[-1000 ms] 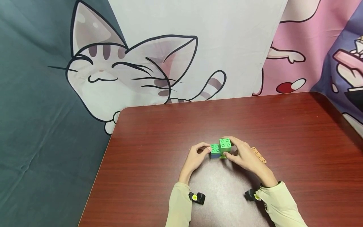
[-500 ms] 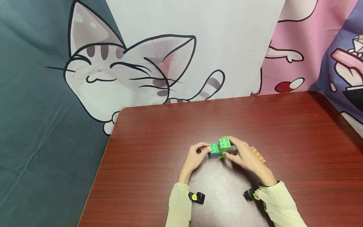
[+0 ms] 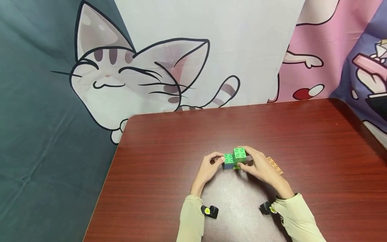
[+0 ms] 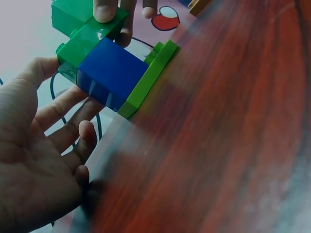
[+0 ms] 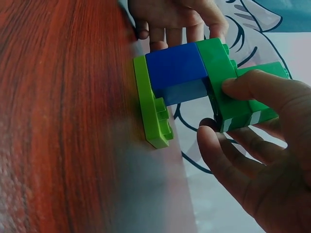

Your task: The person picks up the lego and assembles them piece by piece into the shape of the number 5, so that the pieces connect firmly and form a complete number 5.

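A stack of toy building bricks stands on the table between both hands. At its base is a thin lime-green plate [image 4: 148,80], with a blue brick [image 4: 114,68] on one end. A long green brick [image 3: 228,158] lies across the blue one and overhangs it to the right. On that overhang sits a smaller green brick [image 3: 240,155]. My left hand [image 3: 208,167] pinches the long green brick's left end with its thumb and a finger. From the right, my right hand [image 3: 260,167] grips the overhanging green part, its thumb on the long brick's near side in the right wrist view.
An orange toy brick [image 3: 274,165] lies on the table right behind the right hand. The reddish-brown wooden table [image 3: 169,141] ends at a curtain [image 3: 257,43] printed with cartoon figures. Each wrist wears a small black camera [image 3: 210,211].
Both hands keep their hold on the bricks, which stay in place. Only the head view shifts very slightly.
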### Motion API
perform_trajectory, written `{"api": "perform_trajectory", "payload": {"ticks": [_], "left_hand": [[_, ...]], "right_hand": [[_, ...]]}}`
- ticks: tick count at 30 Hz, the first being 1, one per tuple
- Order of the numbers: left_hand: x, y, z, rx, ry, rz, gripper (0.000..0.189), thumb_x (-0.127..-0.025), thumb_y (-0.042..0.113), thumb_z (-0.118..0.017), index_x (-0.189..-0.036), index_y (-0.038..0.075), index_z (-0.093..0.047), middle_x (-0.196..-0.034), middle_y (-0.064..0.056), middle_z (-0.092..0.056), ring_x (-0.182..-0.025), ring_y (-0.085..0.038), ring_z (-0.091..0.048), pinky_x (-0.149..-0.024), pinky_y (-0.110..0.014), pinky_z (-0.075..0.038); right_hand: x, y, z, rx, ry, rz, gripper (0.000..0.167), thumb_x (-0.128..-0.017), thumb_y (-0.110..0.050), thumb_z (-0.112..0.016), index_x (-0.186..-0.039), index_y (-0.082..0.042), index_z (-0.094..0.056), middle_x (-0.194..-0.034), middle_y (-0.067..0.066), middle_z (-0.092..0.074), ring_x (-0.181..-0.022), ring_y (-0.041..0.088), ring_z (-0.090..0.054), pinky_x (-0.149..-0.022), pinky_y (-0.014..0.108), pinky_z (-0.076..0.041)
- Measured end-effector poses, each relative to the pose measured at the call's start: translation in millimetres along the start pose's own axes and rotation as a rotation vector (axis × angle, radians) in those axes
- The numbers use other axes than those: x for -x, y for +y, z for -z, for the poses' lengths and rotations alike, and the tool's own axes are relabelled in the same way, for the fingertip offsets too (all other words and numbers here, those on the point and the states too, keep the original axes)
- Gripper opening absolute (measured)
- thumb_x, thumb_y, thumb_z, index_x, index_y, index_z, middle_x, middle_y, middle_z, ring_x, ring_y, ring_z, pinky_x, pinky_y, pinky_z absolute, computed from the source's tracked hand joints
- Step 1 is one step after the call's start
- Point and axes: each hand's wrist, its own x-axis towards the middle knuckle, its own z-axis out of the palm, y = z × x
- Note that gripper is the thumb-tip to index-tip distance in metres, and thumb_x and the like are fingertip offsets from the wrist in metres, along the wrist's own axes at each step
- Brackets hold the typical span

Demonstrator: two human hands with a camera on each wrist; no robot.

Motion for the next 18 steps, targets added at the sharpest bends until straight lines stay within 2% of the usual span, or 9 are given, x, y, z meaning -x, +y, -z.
{"api": "perform_trajectory", "payload": {"ticks": [8, 12, 15, 18], "left_hand": [[-0.2, 0.6, 0.1, -0.013, -0.002, 0.018, 0.018, -0.091, 0.009, -0.057, -0.102, -0.003, -0.066, -0.077, -0.018, -0.058, -0.063, -0.012, -0.041, -0.057, -0.02, -0.032], [-5.5, -20.2, -3.8, -0.006, 0.001, 0.026, 0.018, -0.091, 0.011, -0.058, -0.102, 0.0, -0.067, -0.078, -0.013, -0.059, -0.064, -0.01, -0.042, -0.058, -0.021, -0.033], [-9.2, -36.5, -7.3, -0.001, 0.015, 0.028, 0.018, -0.091, 0.015, -0.059, -0.102, 0.003, -0.068, -0.08, -0.004, -0.06, -0.068, -0.011, -0.045, -0.06, -0.021, -0.035], [-9.7, -39.3, -7.9, -0.004, 0.025, 0.025, 0.019, -0.091, 0.018, -0.06, -0.102, 0.006, -0.068, -0.08, 0.0, -0.059, -0.07, -0.009, -0.047, -0.062, -0.021, -0.036]], "right_hand": [[-0.5, -0.4, -0.4, -0.003, 0.004, 0.005, 0.049, -0.073, -0.003, -0.075, -0.119, -0.004, -0.055, -0.099, 0.005, -0.061, -0.074, 0.015, -0.057, -0.056, 0.026, -0.05], [0.1, -1.2, 0.0, 0.005, 0.001, -0.003, 0.049, -0.073, -0.003, -0.075, -0.119, -0.004, -0.055, -0.098, 0.005, -0.061, -0.074, 0.015, -0.057, -0.057, 0.026, -0.05], [0.6, -0.9, 0.8, 0.013, -0.004, -0.014, 0.05, -0.073, -0.003, -0.076, -0.119, -0.003, -0.055, -0.097, 0.006, -0.061, -0.073, 0.017, -0.058, -0.058, 0.029, -0.05], [1.6, 0.4, 3.7, 0.011, -0.021, -0.024, 0.051, -0.073, -0.002, -0.076, -0.119, -0.001, -0.055, -0.099, 0.009, -0.062, -0.077, 0.022, -0.061, -0.061, 0.033, -0.051]]}}
